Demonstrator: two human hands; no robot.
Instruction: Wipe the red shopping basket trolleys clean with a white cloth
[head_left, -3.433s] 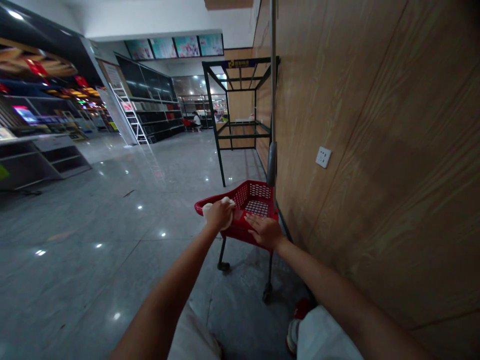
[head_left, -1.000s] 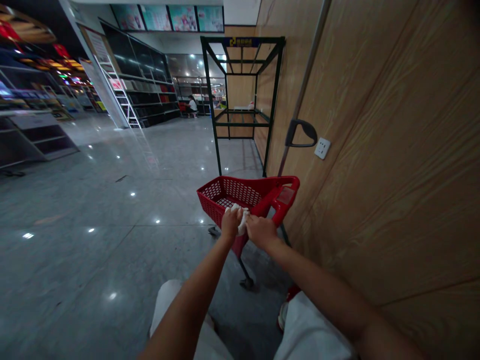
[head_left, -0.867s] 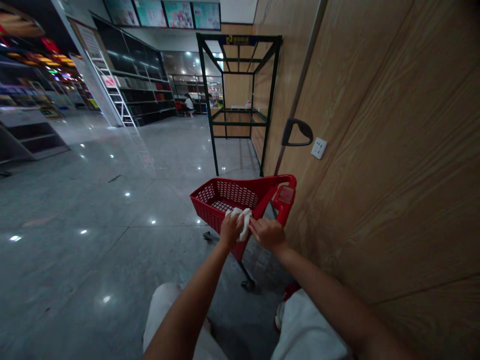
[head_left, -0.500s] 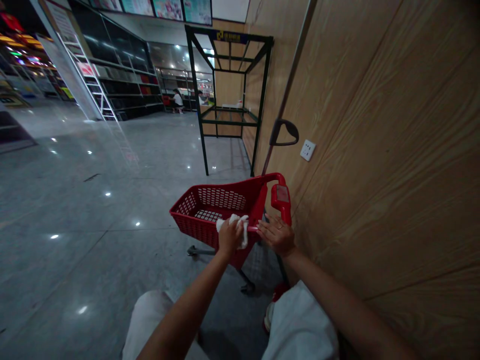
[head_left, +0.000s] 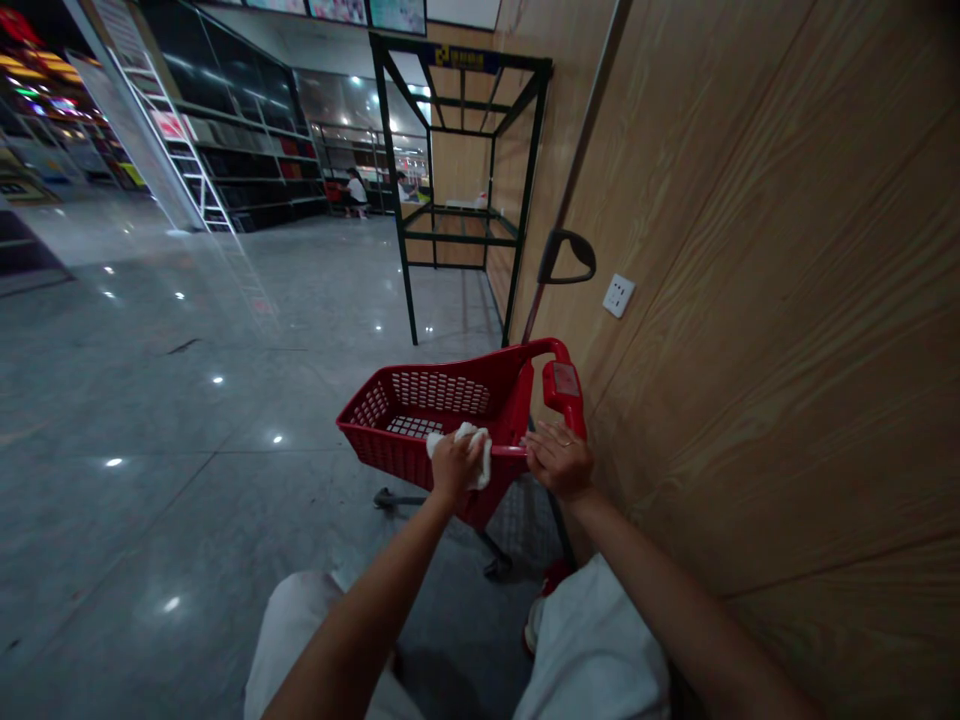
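A small red plastic shopping cart [head_left: 420, 402] on wheels stands in front of me, close to the wooden wall. My left hand [head_left: 452, 467] is closed on a crumpled white cloth [head_left: 474, 446] and presses it against the cart's near rim. My right hand [head_left: 559, 462] rests on the rim's right corner, just below the red handle block [head_left: 564, 385], fingers curled over the edge. A black grip on a metal pole [head_left: 566, 258] rises behind the cart.
A wood-panelled wall [head_left: 750, 300] with a white socket [head_left: 619, 296] runs along the right. A bare dark-green metal rack [head_left: 457, 190] stands beyond the cart. Glossy grey floor [head_left: 165, 400] spreads left toward shelves and a ladder [head_left: 191, 170]. People sit far back [head_left: 355, 192].
The cart has turned, its basket swinging left and the handle end coming toward the wall. My left hand has slid the cloth along the rim; my right hand moved to the right corner.
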